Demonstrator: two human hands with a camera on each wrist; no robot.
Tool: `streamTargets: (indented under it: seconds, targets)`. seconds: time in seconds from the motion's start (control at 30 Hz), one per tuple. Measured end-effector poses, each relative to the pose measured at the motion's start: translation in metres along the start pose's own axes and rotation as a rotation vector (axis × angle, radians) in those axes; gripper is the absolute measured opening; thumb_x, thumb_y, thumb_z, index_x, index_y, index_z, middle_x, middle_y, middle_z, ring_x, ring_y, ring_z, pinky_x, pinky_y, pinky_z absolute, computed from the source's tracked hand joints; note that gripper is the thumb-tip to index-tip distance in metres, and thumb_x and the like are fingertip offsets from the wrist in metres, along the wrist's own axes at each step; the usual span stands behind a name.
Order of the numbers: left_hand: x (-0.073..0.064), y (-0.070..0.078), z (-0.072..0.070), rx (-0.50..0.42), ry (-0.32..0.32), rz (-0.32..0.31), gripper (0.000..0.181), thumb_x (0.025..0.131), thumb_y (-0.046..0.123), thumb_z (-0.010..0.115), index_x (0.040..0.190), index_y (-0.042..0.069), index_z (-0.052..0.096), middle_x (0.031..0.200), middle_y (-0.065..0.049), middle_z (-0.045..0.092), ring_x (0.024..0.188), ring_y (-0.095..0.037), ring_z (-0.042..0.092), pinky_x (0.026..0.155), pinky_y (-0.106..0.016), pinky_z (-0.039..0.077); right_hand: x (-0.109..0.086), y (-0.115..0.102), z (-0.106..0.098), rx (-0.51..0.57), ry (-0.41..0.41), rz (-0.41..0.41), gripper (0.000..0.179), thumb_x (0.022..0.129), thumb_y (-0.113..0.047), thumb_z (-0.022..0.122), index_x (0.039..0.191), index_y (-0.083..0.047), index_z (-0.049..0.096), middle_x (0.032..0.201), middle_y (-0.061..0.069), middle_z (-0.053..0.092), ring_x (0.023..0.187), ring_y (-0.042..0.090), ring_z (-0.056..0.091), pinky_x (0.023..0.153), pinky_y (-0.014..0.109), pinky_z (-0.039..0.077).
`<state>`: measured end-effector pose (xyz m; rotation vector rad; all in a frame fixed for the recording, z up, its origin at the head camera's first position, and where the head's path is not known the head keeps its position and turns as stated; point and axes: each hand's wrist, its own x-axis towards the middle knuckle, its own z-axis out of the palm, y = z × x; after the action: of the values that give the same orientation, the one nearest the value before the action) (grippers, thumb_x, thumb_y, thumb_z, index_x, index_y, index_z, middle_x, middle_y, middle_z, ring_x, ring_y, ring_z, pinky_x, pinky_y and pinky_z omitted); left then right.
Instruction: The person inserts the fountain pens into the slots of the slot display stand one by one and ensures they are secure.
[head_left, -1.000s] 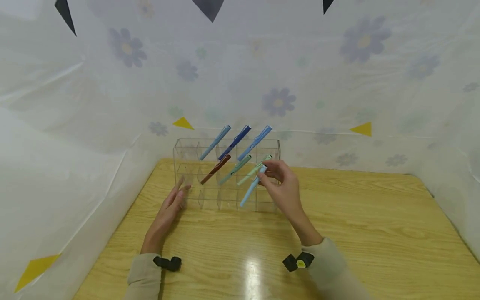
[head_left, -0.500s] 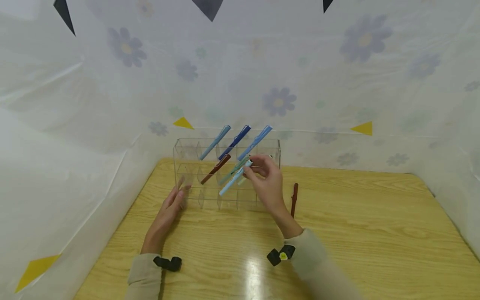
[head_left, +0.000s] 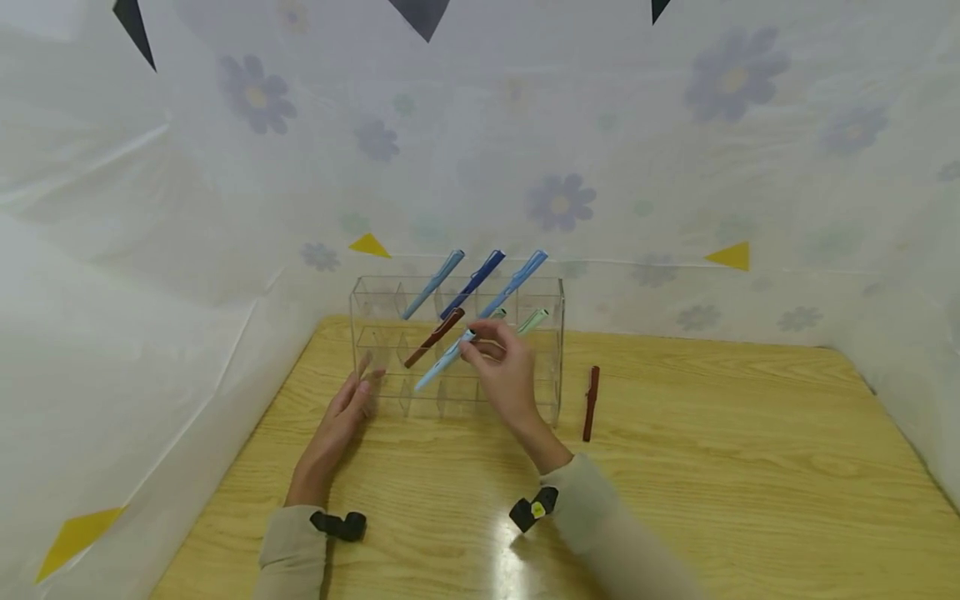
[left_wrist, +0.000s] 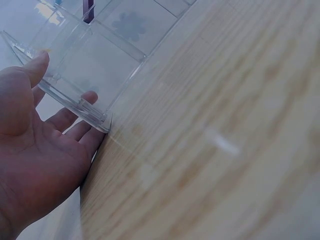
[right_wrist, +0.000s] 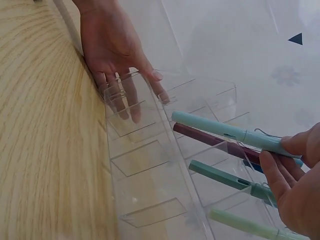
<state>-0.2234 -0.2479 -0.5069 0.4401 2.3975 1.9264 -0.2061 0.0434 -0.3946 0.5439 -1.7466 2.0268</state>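
Observation:
A clear acrylic rack [head_left: 560,358] with tiered compartments stands on the table. My left hand [head_left: 335,429] rests against its left side, with straight fingers along the side wall and the thumb near the front edge. Between thumb and fingers my right hand [head_left: 508,379] pinches a light blue pen [head_left: 444,363] near its clip end. The pen slants down and left in front of the rack, overlapping the lower row in the head view. Beside it in the middle row lean a dark red pen [head_left: 433,338], a green pen [right_wrist: 220,177], partly hidden by my right hand, and a pale green pen [head_left: 534,320].
The top row bears a grey-blue pen [head_left: 433,284], a dark blue pen [head_left: 472,284] and a bright blue pen [head_left: 514,283]. Another dark red pen [head_left: 591,404] lies on the wooden table [head_left: 735,433] right of the rack. A flowered white sheet [head_left: 465,125] hangs behind.
My right hand has moved left across the rack's front with the light blue pen, uncovering the pale green pen and the dark red pen on the table. My left hand stays at the rack's side.

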Motion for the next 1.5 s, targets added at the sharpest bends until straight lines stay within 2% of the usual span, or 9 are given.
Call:
streamTargets:
  seconds: [0.1, 0.27, 0.43, 0.63, 0.9, 1.13, 1.27, 1.5]
  targets:
    - [0.001, -0.001, 0.000, 0.007, 0.002, -0.005, 0.054, 0.115, 0.034, 0.032, 0.166, 0.031, 0.017, 0.162, -0.015, 0.037, 0.153, -0.032, 0.021, 0.119, -0.059, 0.012, -0.003, 0.014, 0.004, -0.040, -0.002, 0.019, 0.023, 0.091, 0.016, 0.068, 0.113, 0.017, 0.064, 0.106, 0.033, 0.066, 0.092, 0.050, 0.070, 0.078, 0.037, 0.060]
    - [0.001, -0.001, 0.000, 0.014, 0.007, -0.013, 0.054, 0.115, 0.036, 0.032, 0.166, 0.032, 0.017, 0.162, -0.013, 0.038, 0.153, -0.032, 0.021, 0.119, -0.059, 0.013, -0.009, 0.041, 0.010, -0.159, 0.005, -0.002, 0.023, 0.092, 0.008, 0.072, 0.114, 0.010, 0.068, 0.105, 0.026, 0.072, 0.094, 0.040, 0.072, 0.075, 0.045, 0.060]
    - [0.001, -0.001, 0.000, 0.006, 0.006, -0.010, 0.054, 0.115, 0.036, 0.032, 0.166, 0.032, 0.016, 0.162, -0.014, 0.038, 0.153, -0.031, 0.021, 0.120, -0.057, 0.013, -0.016, 0.052, 0.013, -0.173, 0.012, -0.022, 0.020, 0.092, 0.001, 0.075, 0.112, 0.001, 0.072, 0.102, 0.016, 0.075, 0.090, 0.031, 0.074, 0.074, 0.043, 0.060]
    - [0.001, -0.001, 0.000, -0.001, 0.000, -0.008, 0.054, 0.115, 0.035, 0.031, 0.166, 0.031, 0.015, 0.162, -0.015, 0.037, 0.154, -0.031, 0.020, 0.120, -0.057, 0.012, -0.023, 0.058, 0.014, -0.239, 0.016, -0.011, 0.016, 0.094, -0.001, 0.075, 0.109, -0.001, 0.072, 0.100, 0.011, 0.076, 0.088, 0.024, 0.075, 0.075, 0.031, 0.059]
    - [0.000, -0.001, 0.000, 0.010, 0.006, 0.000, 0.054, 0.115, 0.035, 0.032, 0.166, 0.031, 0.016, 0.161, -0.015, 0.038, 0.153, -0.032, 0.021, 0.120, -0.057, 0.013, -0.028, 0.067, 0.015, -0.248, 0.031, 0.049, 0.012, 0.093, 0.000, 0.075, 0.104, 0.000, 0.072, 0.098, 0.011, 0.076, 0.089, 0.023, 0.075, 0.076, 0.029, 0.059]
    - [0.001, -0.001, 0.000, 0.003, 0.007, 0.004, 0.053, 0.115, 0.035, 0.032, 0.166, 0.031, 0.017, 0.161, -0.016, 0.038, 0.153, -0.032, 0.022, 0.120, -0.057, 0.013, -0.029, 0.064, 0.013, -0.237, 0.048, 0.085, 0.010, 0.093, -0.001, 0.075, 0.102, 0.002, 0.072, 0.096, 0.017, 0.076, 0.088, 0.030, 0.076, 0.075, 0.036, 0.060]
    - [0.001, -0.001, 0.000, -0.006, 0.005, 0.005, 0.054, 0.115, 0.034, 0.032, 0.166, 0.030, 0.017, 0.161, -0.017, 0.037, 0.153, -0.034, 0.022, 0.120, -0.058, 0.013, -0.029, 0.069, 0.009, -0.271, 0.039, 0.079, 0.008, 0.094, -0.001, 0.074, 0.101, 0.000, 0.071, 0.093, 0.013, 0.077, 0.084, 0.025, 0.076, 0.071, 0.030, 0.060]
    - [0.000, -0.001, -0.001, -0.009, 0.008, 0.002, 0.054, 0.115, 0.034, 0.033, 0.166, 0.030, 0.018, 0.161, -0.016, 0.038, 0.153, -0.033, 0.022, 0.120, -0.058, 0.013, -0.031, 0.069, 0.007, -0.334, 0.026, 0.064, 0.010, 0.095, -0.003, 0.074, 0.103, -0.002, 0.070, 0.093, 0.012, 0.077, 0.085, 0.022, 0.076, 0.072, 0.027, 0.059]
